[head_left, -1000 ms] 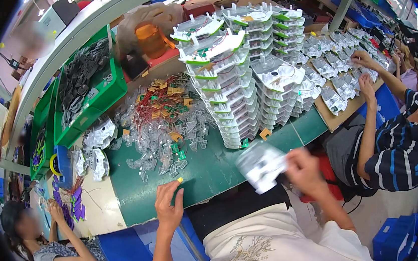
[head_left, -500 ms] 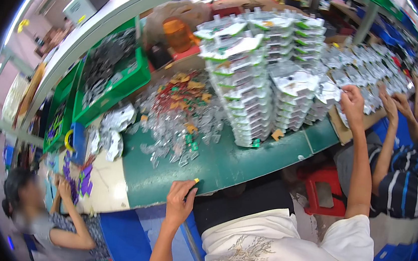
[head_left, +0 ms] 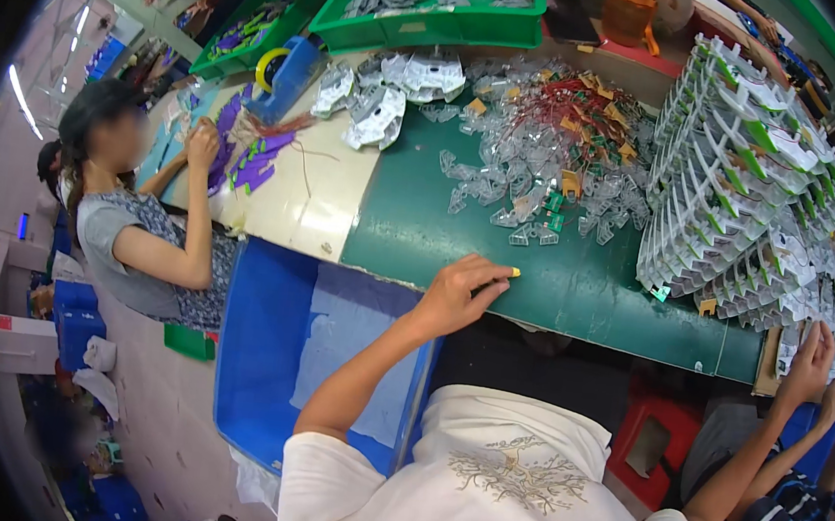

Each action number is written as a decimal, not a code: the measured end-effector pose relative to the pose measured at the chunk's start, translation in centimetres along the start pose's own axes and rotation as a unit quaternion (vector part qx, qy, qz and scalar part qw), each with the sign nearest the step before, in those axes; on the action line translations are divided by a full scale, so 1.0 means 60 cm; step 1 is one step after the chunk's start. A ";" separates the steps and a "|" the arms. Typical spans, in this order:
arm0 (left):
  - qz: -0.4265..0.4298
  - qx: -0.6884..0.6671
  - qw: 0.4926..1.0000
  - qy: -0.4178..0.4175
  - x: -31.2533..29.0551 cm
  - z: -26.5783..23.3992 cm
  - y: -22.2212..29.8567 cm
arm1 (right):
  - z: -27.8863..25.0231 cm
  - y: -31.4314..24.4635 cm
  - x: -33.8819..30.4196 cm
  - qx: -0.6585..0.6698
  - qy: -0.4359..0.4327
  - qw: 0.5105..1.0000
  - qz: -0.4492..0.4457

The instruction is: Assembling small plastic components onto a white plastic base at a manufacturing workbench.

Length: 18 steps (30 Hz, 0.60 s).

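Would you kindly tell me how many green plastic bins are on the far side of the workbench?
2. One green bin holding grey parts sits at the top centre; the other green bin lies to its left, partly behind a beam. More may be hidden beyond the edge of the picture.

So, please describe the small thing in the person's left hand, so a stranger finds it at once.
Start at the green table mat. At its near edge rests the left hand. From its fingertips pokes a tiny yellow piece, lying apart from the clear plastic parts heaped farther back.

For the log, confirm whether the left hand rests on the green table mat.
Yes, the left hand lies at the green table mat's near edge.
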<state>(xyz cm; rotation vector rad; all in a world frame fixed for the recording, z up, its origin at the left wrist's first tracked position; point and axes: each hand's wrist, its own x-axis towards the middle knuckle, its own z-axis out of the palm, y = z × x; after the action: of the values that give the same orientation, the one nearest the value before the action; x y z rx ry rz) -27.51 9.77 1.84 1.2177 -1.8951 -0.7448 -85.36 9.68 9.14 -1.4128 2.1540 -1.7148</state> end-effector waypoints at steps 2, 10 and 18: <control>-0.036 -0.053 0.998 0.009 0.008 -0.007 -0.002 | 0.021 -0.091 -0.059 0.003 -0.009 0.998 -0.064; 0.027 -0.051 0.990 0.133 -0.007 0.033 -0.021 | 0.429 -0.369 -0.302 0.187 -0.508 0.838 -0.064; 0.031 -0.046 0.986 0.156 -0.031 0.033 -0.007 | 0.607 -0.372 -0.340 0.124 -0.456 0.876 -0.103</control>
<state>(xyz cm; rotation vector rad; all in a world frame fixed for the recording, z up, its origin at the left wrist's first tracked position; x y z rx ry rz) -28.49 11.50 -0.09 1.1400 -1.6167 -0.5649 -40.27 -3.44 3.16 -1.8788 1.2587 -0.9532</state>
